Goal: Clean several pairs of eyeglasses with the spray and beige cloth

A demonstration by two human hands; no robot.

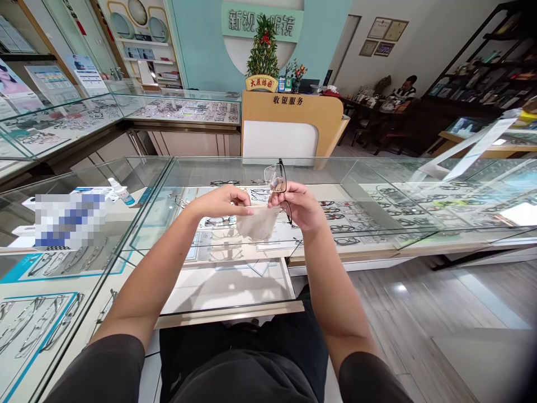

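Note:
My right hand [300, 206] is closed on a pair of dark-framed eyeglasses [277, 178], raised above the glass counter with one lens tilted upward. A pale cleaning cloth [255, 224] hangs between my two hands. My left hand [225, 201] pinches the cloth's upper left edge between thumb and fingers. The cloth's other upper corner is near my right fingertips; whether they grip it too I cannot tell. Below both hands an open white drawer [197, 288] juts out from the counter toward my body.
Under the glass counter [361, 193] lie rows of eyeglass frames [331, 212]. On the left part stand a small spray bottle [121, 193] and a blurred white-and-blue box [67, 221]. Beyond is a wooden cashier desk [293, 112] with plants. A person [406, 89] sits at the back right.

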